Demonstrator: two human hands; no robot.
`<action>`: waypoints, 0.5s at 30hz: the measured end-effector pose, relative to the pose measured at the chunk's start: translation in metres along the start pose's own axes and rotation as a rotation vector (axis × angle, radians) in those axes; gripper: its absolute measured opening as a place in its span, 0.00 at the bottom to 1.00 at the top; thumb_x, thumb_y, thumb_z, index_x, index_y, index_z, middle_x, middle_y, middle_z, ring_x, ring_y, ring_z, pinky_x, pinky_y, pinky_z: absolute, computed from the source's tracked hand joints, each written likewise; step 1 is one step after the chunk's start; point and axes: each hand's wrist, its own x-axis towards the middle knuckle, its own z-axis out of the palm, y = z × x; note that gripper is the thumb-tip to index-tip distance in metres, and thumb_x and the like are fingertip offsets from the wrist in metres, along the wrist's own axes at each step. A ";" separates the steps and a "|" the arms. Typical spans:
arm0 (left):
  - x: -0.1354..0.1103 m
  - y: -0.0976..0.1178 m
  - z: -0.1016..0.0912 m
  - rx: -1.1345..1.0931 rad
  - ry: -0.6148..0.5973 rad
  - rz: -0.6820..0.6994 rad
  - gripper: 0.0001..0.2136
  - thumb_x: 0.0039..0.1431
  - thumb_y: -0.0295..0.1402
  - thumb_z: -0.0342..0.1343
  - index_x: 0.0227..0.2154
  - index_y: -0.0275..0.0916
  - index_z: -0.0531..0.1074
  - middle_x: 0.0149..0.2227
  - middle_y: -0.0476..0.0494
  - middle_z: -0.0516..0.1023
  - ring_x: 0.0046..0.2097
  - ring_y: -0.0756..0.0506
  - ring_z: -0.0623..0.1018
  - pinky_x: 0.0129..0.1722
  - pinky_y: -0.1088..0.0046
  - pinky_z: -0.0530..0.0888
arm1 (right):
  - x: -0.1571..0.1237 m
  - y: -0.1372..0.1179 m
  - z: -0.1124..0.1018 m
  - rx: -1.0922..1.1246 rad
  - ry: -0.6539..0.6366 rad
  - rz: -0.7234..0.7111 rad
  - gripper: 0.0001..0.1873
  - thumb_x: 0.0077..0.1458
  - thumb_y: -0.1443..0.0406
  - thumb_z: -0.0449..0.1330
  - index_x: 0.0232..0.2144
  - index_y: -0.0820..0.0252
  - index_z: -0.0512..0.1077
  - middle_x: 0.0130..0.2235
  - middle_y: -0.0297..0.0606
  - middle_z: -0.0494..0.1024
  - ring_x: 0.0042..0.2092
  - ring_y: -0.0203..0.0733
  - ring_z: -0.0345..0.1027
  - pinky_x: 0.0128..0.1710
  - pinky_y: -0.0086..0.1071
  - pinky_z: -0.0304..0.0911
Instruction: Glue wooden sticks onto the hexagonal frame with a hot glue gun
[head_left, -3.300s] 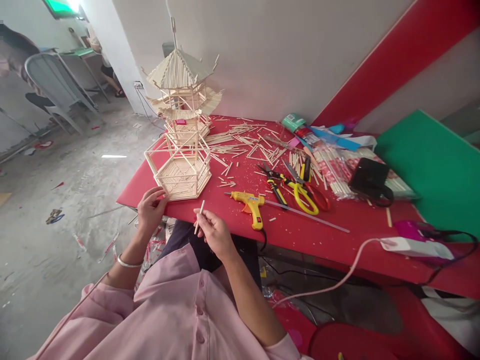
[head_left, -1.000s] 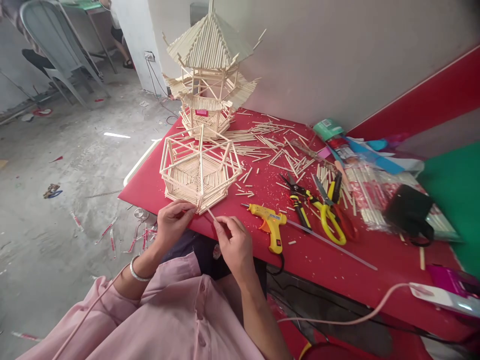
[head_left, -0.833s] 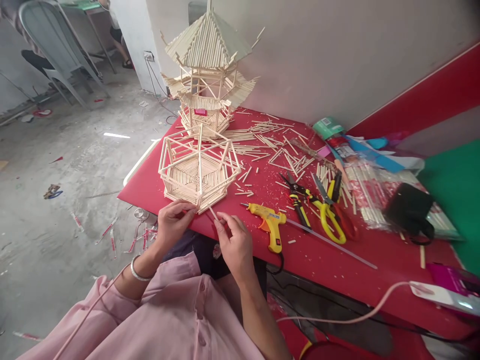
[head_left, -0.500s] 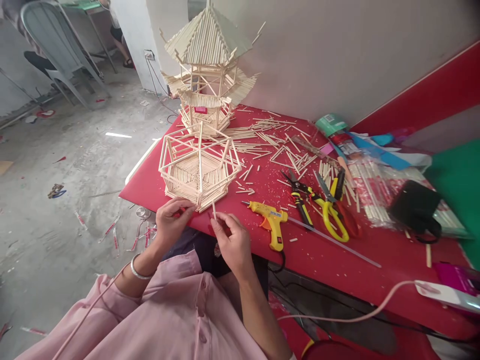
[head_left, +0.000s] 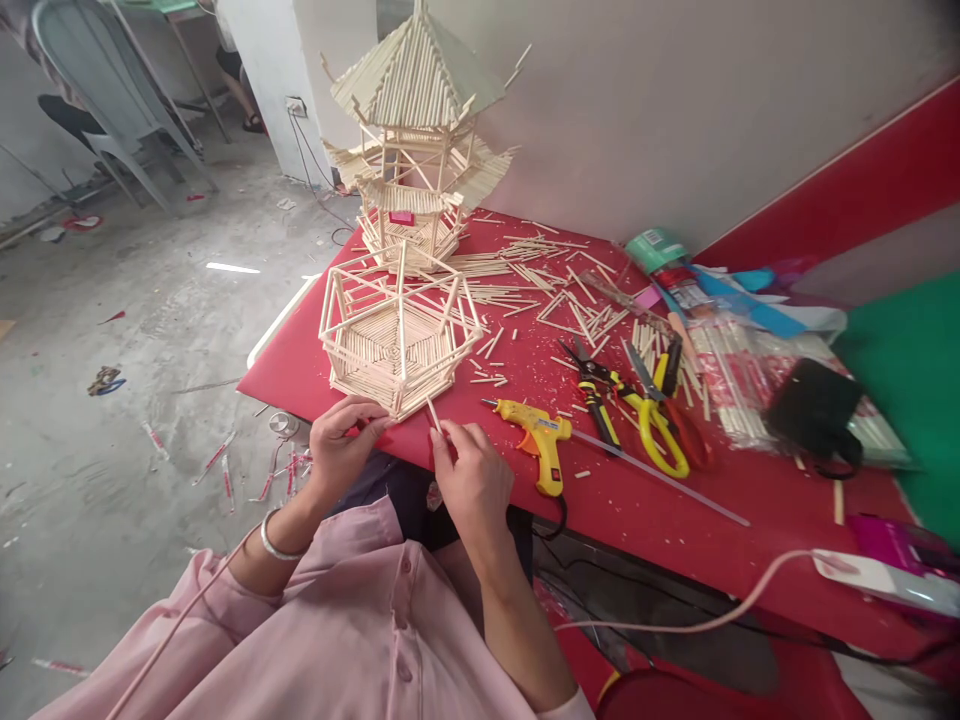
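A hexagonal stick frame (head_left: 397, 335) sits at the near left corner of the red table (head_left: 645, 500). My left hand (head_left: 341, 445) rests its fingertips against the frame's near edge, fingers curled. My right hand (head_left: 469, 480) pinches a short wooden stick (head_left: 433, 413) and holds its tip at the frame's near corner. Behind the frame stands a tall stick pagoda (head_left: 420, 150).
A yellow glue gun (head_left: 540, 440) lies right of my right hand, then pliers (head_left: 592, 385) and yellow scissors (head_left: 656, 415). Loose sticks (head_left: 555, 290) litter the table, with packets of sticks (head_left: 727, 380), a black pouch (head_left: 814, 410) and a green board (head_left: 907, 390) at right. A chair (head_left: 97, 100) stands far left.
My right hand brought the stick from in front of my chest up to the frame's near corner. My left hand shifted along the frame's near edge. The view moved closer.
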 end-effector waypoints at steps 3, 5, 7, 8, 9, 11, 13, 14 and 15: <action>-0.003 0.004 0.004 0.018 -0.058 0.025 0.05 0.59 0.34 0.61 0.31 0.40 0.80 0.30 0.45 0.81 0.31 0.48 0.79 0.31 0.74 0.76 | 0.005 -0.002 0.001 -0.112 0.025 0.009 0.15 0.66 0.58 0.53 0.44 0.57 0.77 0.35 0.42 0.76 0.33 0.39 0.69 0.29 0.30 0.57; -0.006 0.006 0.008 0.016 -0.107 0.056 0.06 0.61 0.32 0.59 0.35 0.40 0.81 0.30 0.46 0.82 0.30 0.49 0.79 0.31 0.75 0.75 | 0.007 -0.004 -0.002 -0.105 0.039 -0.011 0.17 0.67 0.56 0.52 0.47 0.57 0.76 0.37 0.44 0.77 0.36 0.41 0.71 0.31 0.30 0.59; -0.009 0.008 0.011 -0.003 -0.172 0.089 0.07 0.61 0.31 0.58 0.37 0.41 0.82 0.28 0.47 0.81 0.27 0.51 0.77 0.28 0.78 0.74 | 0.010 -0.001 -0.010 -0.068 0.037 -0.038 0.18 0.67 0.55 0.52 0.48 0.56 0.76 0.39 0.43 0.78 0.38 0.42 0.72 0.34 0.31 0.62; -0.010 0.009 0.013 -0.016 -0.205 0.107 0.07 0.61 0.30 0.58 0.36 0.41 0.82 0.27 0.48 0.81 0.26 0.52 0.77 0.26 0.78 0.73 | 0.012 0.003 -0.017 -0.050 0.038 -0.046 0.18 0.67 0.55 0.52 0.47 0.56 0.77 0.39 0.43 0.79 0.39 0.42 0.73 0.36 0.31 0.63; -0.011 0.010 0.015 -0.028 -0.233 0.124 0.07 0.61 0.30 0.58 0.35 0.41 0.82 0.26 0.48 0.80 0.25 0.52 0.76 0.25 0.79 0.72 | 0.015 0.010 -0.024 -0.044 0.046 -0.045 0.18 0.66 0.55 0.52 0.46 0.55 0.77 0.40 0.42 0.79 0.40 0.42 0.73 0.38 0.32 0.64; -0.011 0.011 0.019 -0.043 -0.269 0.147 0.06 0.60 0.30 0.59 0.33 0.41 0.82 0.25 0.47 0.80 0.24 0.52 0.75 0.24 0.79 0.71 | 0.022 0.031 -0.044 -0.068 0.106 0.000 0.18 0.66 0.55 0.52 0.44 0.56 0.78 0.40 0.42 0.80 0.40 0.43 0.73 0.39 0.33 0.64; -0.011 0.012 0.024 -0.052 -0.289 0.153 0.06 0.59 0.30 0.60 0.32 0.41 0.82 0.25 0.47 0.80 0.24 0.52 0.76 0.25 0.79 0.71 | 0.032 0.058 -0.067 -0.135 0.206 0.098 0.19 0.65 0.55 0.52 0.45 0.57 0.78 0.41 0.43 0.80 0.39 0.44 0.73 0.39 0.34 0.64; -0.010 0.013 0.026 -0.057 -0.293 0.149 0.06 0.59 0.30 0.60 0.31 0.41 0.82 0.25 0.47 0.80 0.24 0.52 0.76 0.24 0.79 0.71 | 0.038 0.073 -0.079 -0.161 0.243 0.138 0.19 0.64 0.55 0.53 0.45 0.58 0.78 0.40 0.44 0.80 0.39 0.44 0.73 0.40 0.35 0.65; -0.009 0.014 0.029 -0.065 -0.292 0.145 0.06 0.58 0.30 0.60 0.31 0.41 0.82 0.24 0.48 0.80 0.24 0.51 0.75 0.24 0.78 0.71 | 0.044 0.087 -0.090 -0.196 0.266 0.166 0.19 0.63 0.56 0.53 0.44 0.59 0.78 0.41 0.44 0.80 0.40 0.45 0.73 0.41 0.36 0.65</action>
